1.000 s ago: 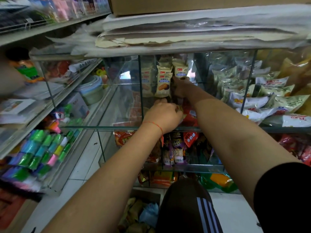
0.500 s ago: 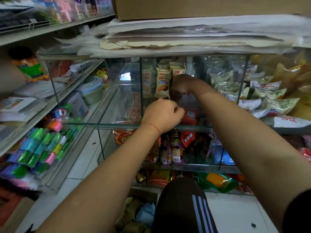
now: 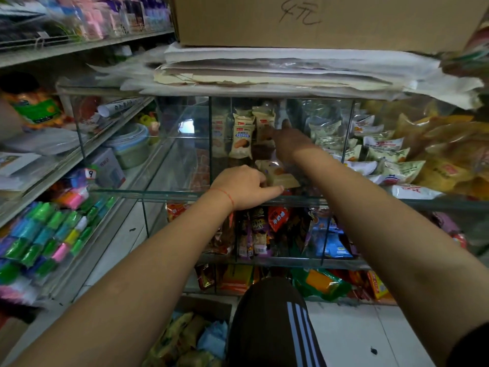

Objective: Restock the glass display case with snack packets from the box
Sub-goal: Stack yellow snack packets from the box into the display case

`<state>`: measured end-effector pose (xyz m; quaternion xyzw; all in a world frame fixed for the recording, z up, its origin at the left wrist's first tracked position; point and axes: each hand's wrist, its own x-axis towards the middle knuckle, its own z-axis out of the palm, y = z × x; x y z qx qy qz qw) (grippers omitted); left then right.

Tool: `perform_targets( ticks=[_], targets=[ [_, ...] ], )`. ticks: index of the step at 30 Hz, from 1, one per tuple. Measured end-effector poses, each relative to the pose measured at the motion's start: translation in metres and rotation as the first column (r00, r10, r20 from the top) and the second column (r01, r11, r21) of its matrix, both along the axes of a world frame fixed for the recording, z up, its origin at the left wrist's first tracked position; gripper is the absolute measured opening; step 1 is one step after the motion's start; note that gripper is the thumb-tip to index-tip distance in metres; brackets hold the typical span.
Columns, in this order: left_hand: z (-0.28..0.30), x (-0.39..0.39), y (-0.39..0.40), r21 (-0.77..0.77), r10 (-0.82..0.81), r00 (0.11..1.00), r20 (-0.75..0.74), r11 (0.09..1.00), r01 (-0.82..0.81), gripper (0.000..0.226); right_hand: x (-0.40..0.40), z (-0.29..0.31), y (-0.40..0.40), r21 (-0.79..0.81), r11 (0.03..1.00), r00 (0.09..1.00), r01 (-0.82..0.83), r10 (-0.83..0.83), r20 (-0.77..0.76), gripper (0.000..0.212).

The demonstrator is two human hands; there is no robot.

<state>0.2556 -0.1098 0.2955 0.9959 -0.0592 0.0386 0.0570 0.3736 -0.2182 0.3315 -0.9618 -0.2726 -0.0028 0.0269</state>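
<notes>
My left hand (image 3: pixel 244 186) grips beige plastic snack packets (image 3: pixel 277 176) at the glass display case's (image 3: pixel 148 193) front edge — my right hand (image 3: pixel 287 140), fingers extended, straightens the standing row (image 3: pixel 242 140) — next, slot these upright behind it.

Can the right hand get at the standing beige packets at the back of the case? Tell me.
Probably yes. The right hand is already deep in the open-fronted glass case, its fingers up beside the standing beige packets. Nothing visible lies between them; the left hand holds packets lower down, out of the way.
</notes>
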Motion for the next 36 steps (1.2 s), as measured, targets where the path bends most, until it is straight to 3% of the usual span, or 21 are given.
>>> perform_targets(
  ticks=[3, 5, 10, 12, 16, 18, 21, 26, 31, 36],
  targets=[
    [0.001, 0.000, -0.002, 0.001, 0.009, 1.000, -0.012, 1.000, -0.009, 0.060, 0.005, -0.005, 0.001, 0.026, 0.997, 0.997, 0.068, -0.067, -0.049, 0.059],
    [0.000, 0.001, -0.002, -0.012, 0.010, 1.000, -0.008, 1.000, -0.010, 0.061, 0.000, -0.008, 0.003, -0.078, 0.996, 0.991, 0.044, -0.053, -0.125, 0.055],
    [0.001, 0.002, -0.003, -0.037, 0.007, 1.000, -0.012, 0.999, -0.008, 0.055, -0.007, 0.000, 0.004, -0.257, 0.966, 0.954, -0.001, -0.076, -0.289, 0.077],
    [0.001, 0.002, -0.001, -0.037, 0.006, 1.000, -0.010, 0.999, -0.006, 0.055, -0.009, 0.003, 0.006, -0.309, 0.951, 0.954, -0.011, -0.082, -0.287, 0.080],
    [-0.001, 0.002, 0.001, -0.053, 0.001, 1.000, 0.001, 0.999, -0.001, 0.058, -0.008, -0.003, 0.005, -0.187, 0.981, 0.981, 0.057, -0.090, -0.172, 0.054],
    [-0.001, 0.003, 0.001, -0.064, 0.005, 1.000, 0.010, 0.998, -0.004, 0.058, -0.008, -0.005, 0.003, -0.146, 0.988, 0.986, 0.059, -0.081, -0.149, 0.057],
    [-0.002, 0.003, 0.001, -0.064, 0.005, 1.000, 0.011, 0.998, -0.005, 0.058, -0.008, -0.003, 0.002, -0.120, 0.993, 0.970, 0.015, -0.044, -0.240, 0.067],
    [-0.003, 0.003, 0.002, -0.073, 0.015, 1.000, -0.008, 0.997, -0.015, 0.057, -0.007, 0.008, 0.002, -0.230, 0.971, 0.865, -0.073, -0.053, -0.499, 0.050],
    [-0.003, 0.002, 0.000, -0.064, 0.009, 1.000, -0.010, 0.998, -0.009, 0.057, 0.003, 0.000, 0.002, -0.181, 0.982, 0.803, -0.054, -0.065, -0.593, 0.038],
    [-0.001, 0.001, -0.002, -0.044, 0.009, 1.000, -0.002, 0.999, -0.009, 0.059, 0.011, -0.006, 0.001, -0.103, 0.995, 0.844, -0.006, -0.050, -0.534, 0.027]
  ],
)
